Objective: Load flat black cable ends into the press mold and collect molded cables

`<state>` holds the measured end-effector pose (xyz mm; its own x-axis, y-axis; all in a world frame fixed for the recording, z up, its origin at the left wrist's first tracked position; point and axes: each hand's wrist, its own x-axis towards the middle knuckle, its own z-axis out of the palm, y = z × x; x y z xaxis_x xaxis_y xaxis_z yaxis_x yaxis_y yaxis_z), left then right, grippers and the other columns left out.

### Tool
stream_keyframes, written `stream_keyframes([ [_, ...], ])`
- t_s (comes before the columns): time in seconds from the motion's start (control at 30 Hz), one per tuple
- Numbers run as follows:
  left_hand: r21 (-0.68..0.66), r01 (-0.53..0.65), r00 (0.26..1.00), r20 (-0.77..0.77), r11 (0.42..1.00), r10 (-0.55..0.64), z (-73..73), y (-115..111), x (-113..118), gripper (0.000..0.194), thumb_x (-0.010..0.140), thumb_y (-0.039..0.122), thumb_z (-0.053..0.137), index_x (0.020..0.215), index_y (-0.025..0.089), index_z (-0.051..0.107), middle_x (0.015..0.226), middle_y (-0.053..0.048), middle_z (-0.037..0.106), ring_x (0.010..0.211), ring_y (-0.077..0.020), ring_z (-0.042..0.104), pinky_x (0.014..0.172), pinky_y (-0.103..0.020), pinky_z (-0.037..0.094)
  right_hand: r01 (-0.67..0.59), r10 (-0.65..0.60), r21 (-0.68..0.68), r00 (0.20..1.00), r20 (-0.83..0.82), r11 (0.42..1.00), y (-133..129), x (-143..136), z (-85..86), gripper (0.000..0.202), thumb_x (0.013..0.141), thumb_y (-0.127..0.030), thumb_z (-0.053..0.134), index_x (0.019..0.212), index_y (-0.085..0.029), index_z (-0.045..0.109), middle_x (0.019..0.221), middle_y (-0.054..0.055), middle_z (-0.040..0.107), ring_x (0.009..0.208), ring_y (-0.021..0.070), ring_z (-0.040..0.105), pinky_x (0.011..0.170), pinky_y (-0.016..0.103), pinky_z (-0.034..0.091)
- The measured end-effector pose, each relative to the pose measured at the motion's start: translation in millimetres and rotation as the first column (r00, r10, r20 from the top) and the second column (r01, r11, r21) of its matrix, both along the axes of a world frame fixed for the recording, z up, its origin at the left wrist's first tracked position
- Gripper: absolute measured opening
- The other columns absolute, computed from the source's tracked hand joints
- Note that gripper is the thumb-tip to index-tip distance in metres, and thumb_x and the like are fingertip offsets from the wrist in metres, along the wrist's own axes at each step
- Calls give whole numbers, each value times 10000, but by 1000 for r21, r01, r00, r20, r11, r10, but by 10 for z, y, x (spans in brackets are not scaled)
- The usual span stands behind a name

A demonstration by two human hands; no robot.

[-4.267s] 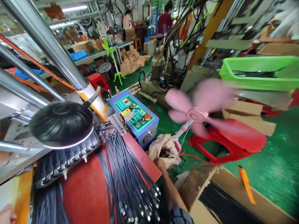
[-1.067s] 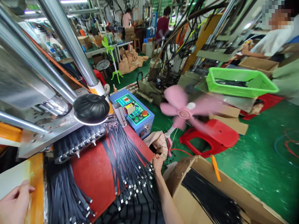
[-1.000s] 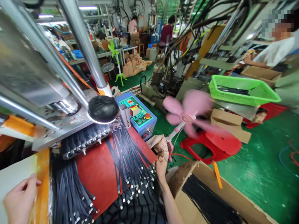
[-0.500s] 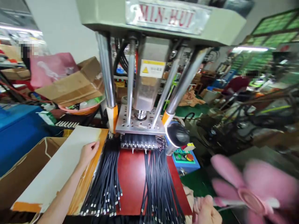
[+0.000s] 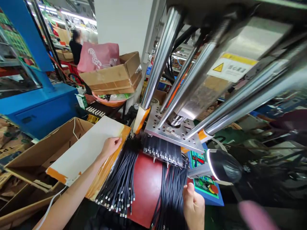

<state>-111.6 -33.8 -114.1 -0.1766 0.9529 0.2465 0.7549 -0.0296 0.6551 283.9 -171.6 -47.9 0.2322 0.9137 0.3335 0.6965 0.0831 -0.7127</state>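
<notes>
Resting on the white board [image 5: 88, 143] left of centre, the left hand [image 5: 110, 147] is curled, its hold unclear; the left USB-cable bundle [image 5: 122, 179] lies just right, running down-frame. Lower right of centre, the right USB-cable bundle [image 5: 171, 188] lies just left of the nearer, fisted right hand [image 5: 194, 204].

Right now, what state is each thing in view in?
bare left hand: loosely curled, on the white board with orange edging
bare right hand: closed, contents hidden
flat black cables: fanned in two bundles
lower brown cardboard box: open
upper brown cardboard box: tilted
round black lamp: lit
pink fan blade: blurred
</notes>
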Motion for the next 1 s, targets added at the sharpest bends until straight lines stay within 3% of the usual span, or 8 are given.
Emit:
stream_keyframes([
  [0.1,8,1,1000,4,1000,-1,-25,11,-7,504,959,480,441,534,212,470,498,12,447,499,-140,363,587,-291,224,-215,205,24,956,212,976,319,-123,245,521,1083,-498,301,620,-269,230,504,-57,311,446,116,331,473,291,264],
  [0.23,19,6,1000,13,1000,-6,-25,10,-11,512,967,475,435,527,213,437,490,21,407,492,-135,337,584,-292,221,-433,420,-95,759,498,896,816,-296,492,381,1070,-471,392,847,-214,562,719,6,611,627,163,605,623,276,496],
  [0.37,20,10,1000,21,1000,-10,-6,2,-13,507,970,466,430,531,213,400,501,26,384,501,-130,319,588,-294,220,-353,309,-67,692,653,933,1351,-383,459,432,1060,-370,350,1275,-92,601,1038,178,700,932,281,708,835,388,578],
  [0.5,8,15,1000,28,1000,-15,-6,-1,-18,484,966,442,443,544,216,367,506,38,347,499,-125,287,584,-296,215,-214,188,-45,715,674,976,1885,-414,334,394,997,-199,380,1255,-36,629,1036,251,721,944,327,712,863,460,568],
  [0.67,13,21,998,53,1000,-22,9,-5,-17,474,958,416,462,543,218,347,502,43,314,504,-125,257,580,-304,206,-169,100,33,719,688,985,2351,-523,333,424,987,-118,364,1305,-72,641,1010,191,758,1000,304,695,994,498,495],
  [0.8,25,15,995,94,1000,-18,47,-19,-19,484,953,411,481,530,218,346,495,46,307,507,-122,247,579,-305,212,-162,40,114,723,690,980,2214,-553,361,432,1035,-195,340,1200,-59,715,901,164,756,830,253,688,847,414,523],
  [0.93,50,12,986,164,999,-20,205,-113,81,483,979,434,457,550,216,416,496,42,372,503,-121,316,571,-288,267,-192,-19,236,737,676,953,1454,-502,471,356,1067,-320,464,1036,-153,777,737,60,728,594,170,637,582,282,446],
  [1.0,71,59,976,205,996,-72,372,-229,211,435,988,456,471,641,202,535,559,20,509,539,-132,442,592,-270,353,-202,-86,358,758,647,911,998,-473,622,268,1052,-315,548,1047,-171,775,769,42,728,604,142,642,574,252,438],
])
